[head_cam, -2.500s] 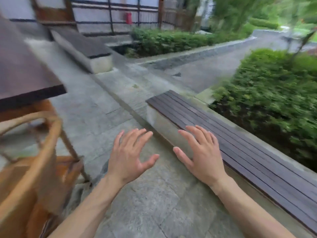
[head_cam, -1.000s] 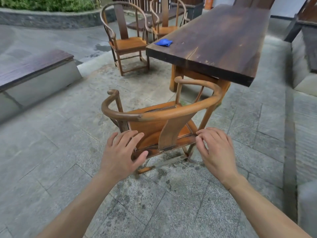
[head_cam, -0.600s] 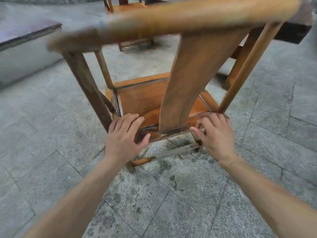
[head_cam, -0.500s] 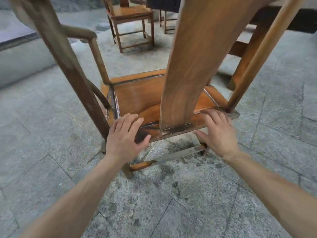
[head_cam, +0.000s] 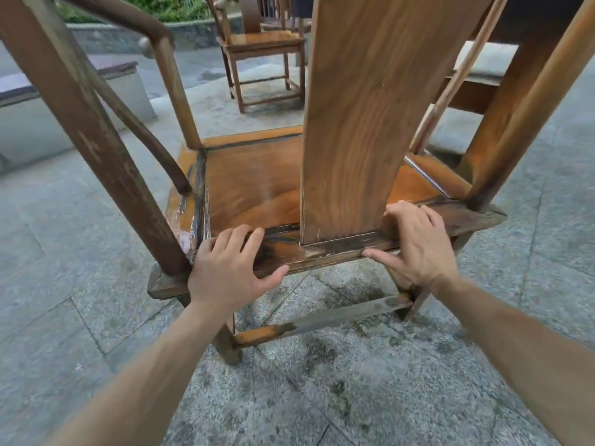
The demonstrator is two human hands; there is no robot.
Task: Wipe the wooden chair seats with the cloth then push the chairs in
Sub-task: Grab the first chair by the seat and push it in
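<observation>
I am looking down at the near wooden chair [head_cam: 257, 185] from behind, so close that its wide back splat [head_cam: 360, 117] is filling the upper middle of the frame and hiding the middle of the seat behind it. My left hand [head_cam: 231, 268] is resting on the rear seat rail at lower centre left, just beside the left back post, fingers laid over the top edge and thumb spread along the rail's outer face. My right hand [head_cam: 418, 243] is gripping the same rail to the right of the splat, fingers curled over its top and thumb stretching left along the edge. Both forearms are running in from the bottom corners, cut off by the frame.

The curved armrest and top rail are running out of the frame at upper left, so I cannot see how they join. The orange seat panel is showing only on either side of the splat. The chair's front legs are hidden under the seat; a low worn stretcher is showing below my hands.

A second wooden chair [head_cam: 264, 49] is standing in the upper middle, its back cropped by the top edge. A thick table leg [head_cam: 512, 101] is crossing the upper right. A stone bench [head_cam: 64, 101] is sitting at the left edge, partly hidden behind the back post. The cloth is not showing anywhere I can see.
</observation>
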